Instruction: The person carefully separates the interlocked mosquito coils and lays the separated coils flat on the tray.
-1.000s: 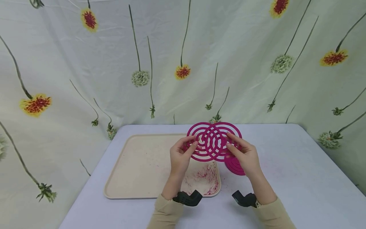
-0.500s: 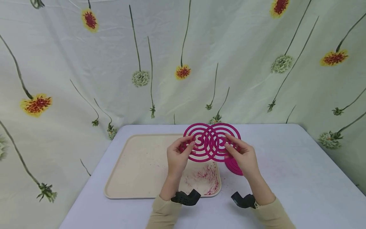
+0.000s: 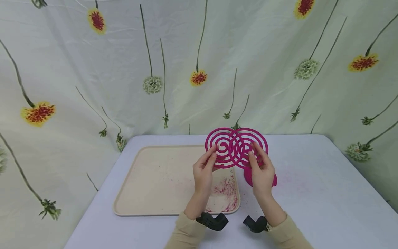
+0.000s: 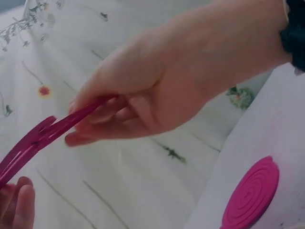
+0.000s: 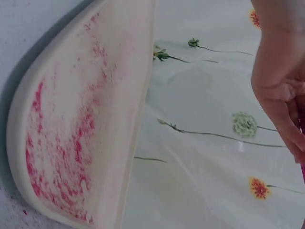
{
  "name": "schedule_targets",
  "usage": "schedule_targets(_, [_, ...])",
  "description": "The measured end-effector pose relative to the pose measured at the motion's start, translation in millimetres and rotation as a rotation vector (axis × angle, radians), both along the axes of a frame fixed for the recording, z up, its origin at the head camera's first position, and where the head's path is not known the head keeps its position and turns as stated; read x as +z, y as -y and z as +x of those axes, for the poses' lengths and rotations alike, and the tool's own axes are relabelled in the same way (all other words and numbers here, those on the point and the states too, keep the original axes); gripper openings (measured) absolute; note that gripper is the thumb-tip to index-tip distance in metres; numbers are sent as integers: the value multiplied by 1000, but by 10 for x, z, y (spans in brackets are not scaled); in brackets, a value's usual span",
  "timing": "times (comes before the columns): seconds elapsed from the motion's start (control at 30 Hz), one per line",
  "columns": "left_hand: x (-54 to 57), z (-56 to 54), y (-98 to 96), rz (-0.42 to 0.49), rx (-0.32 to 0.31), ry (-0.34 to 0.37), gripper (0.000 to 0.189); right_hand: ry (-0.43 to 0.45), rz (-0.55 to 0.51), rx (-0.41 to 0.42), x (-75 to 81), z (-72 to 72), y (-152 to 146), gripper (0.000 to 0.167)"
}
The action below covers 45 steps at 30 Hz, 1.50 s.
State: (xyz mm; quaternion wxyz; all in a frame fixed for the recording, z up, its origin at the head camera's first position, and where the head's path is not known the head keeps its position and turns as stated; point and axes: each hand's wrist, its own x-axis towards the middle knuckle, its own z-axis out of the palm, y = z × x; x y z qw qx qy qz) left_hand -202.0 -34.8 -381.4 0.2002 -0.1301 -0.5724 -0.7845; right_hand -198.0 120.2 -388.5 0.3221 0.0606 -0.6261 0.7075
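Two magenta mosquito coils overlap in the middle of the head view, held up above the table. My left hand (image 3: 202, 176) pinches the left coil (image 3: 221, 129) between thumb and fingers. The right coil (image 3: 250, 129) is pinched in the same manner by my right hand (image 3: 263, 176). Seen nearly edge-on in the left wrist view, the overlapping coils (image 4: 29, 143) bend slightly apart at one side. Another magenta coil disc (image 4: 251, 193), its rings lying tightly together, rests on the table, partly hidden behind my right hand in the head view.
A beige tray (image 3: 149, 180) lies left of centre on the white-covered table (image 3: 323, 193). Magenta crumbs (image 5: 81, 148) are scattered in its near right corner. Behind the table hangs a flower-printed cloth (image 3: 267, 62).
Both hands have lifted the coils a little and shifted them right, with the wrists drawn closer together. The two spirals overlap less than before.
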Motion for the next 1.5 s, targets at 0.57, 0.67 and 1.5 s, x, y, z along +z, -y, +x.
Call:
schedule_targets(0.57, [105, -73, 764, -476, -374, -170, 31, 137, 594, 592, 264, 34, -637, 32])
schedule_targets(0.67, [112, -70, 699, -433, -295, -149, 31, 138, 534, 550, 270, 42, -596, 34])
schedule_targets(1.5, [58, 7, 77, 13, -38, -171, 39, -132, 275, 317, 144, 60, -120, 39])
